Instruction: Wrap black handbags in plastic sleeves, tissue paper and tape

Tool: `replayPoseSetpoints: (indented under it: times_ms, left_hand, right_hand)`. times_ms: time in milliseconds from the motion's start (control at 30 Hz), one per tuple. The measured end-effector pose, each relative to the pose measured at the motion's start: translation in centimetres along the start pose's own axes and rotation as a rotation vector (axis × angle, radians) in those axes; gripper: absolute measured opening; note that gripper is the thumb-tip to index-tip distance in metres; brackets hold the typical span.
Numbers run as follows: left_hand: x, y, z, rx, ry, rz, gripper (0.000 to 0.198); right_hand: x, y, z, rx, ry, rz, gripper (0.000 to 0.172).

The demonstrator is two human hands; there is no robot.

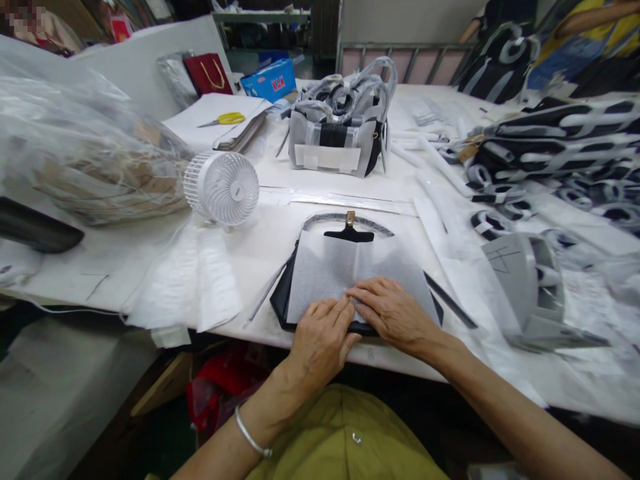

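On the left of the bench (280, 187), a clear plastic sack (100, 153) lies beside a white fan (223, 187). The left forearm reaches up from the lower left, a pale bracelet (250, 433) around it near the wrist. The left hand (323, 333) lies palm down, its fingers nearly straight and close together, pointing up and to the right, its thumb stretched out rightward. The fingers lie flat over the lower part of a grey-white sheet (320, 267), not curled around anything.

That sheet covers most of a black bag (281, 293) lying at the bench's near edge, under both hands; the bag's dark sides show past the sheet, and its wrapped handle (320, 220) arches beyond the fingertips.

The right hand (393, 310) comes in from the lower right, palm down, fingers extended leftward and slightly spread. They too lie flat on the sheet, gripping nothing visible, the tips meeting the left fingers near the sheet's middle. Farther right stands a grey tape dispenser (520, 280).
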State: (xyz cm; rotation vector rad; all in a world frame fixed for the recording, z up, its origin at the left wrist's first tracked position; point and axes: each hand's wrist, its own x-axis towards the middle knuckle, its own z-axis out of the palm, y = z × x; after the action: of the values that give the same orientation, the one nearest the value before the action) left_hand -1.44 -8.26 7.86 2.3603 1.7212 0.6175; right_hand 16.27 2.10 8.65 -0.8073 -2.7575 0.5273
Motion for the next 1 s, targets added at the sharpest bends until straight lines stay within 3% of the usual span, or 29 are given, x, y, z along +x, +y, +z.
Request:
replayPoseSetpoints:
  times_ms: [233, 433, 633, 767, 1000]
  left_hand:
    - [0.0, 0.6, -0.4, 0.064, -0.04, -0.005, 0.045]
    - [-0.2, 0.6, -0.3, 0.076, 0.003, -0.003, 0.05]
    - [-0.2, 0.8, -0.2, 0.069, 0.012, -0.046, 0.057]
    - [-0.1, 0.9, -0.4, 0.074, 0.002, -0.04, 0.05]
    - [0.0, 0.7, -0.3, 0.06, 0.001, -0.042, 0.048]
  right_hand:
    - [-0.3, -0.5, 0.3, -0.104, 0.035, 0.006, 0.033]
    - [-1.6, -0.1, 1.4, -0.002, 0.232, 0.031, 0.025]
    - [-1.5, -0.3, 0.8, -0.008, 0.188, -0.013, 0.024]
    - [-1.5, -0.3, 0.7, -0.049, 0.151, -0.037, 0.024]
    - [-1.4, 0.2, 0.8, 0.113, 0.18, 0.091, 0.024]
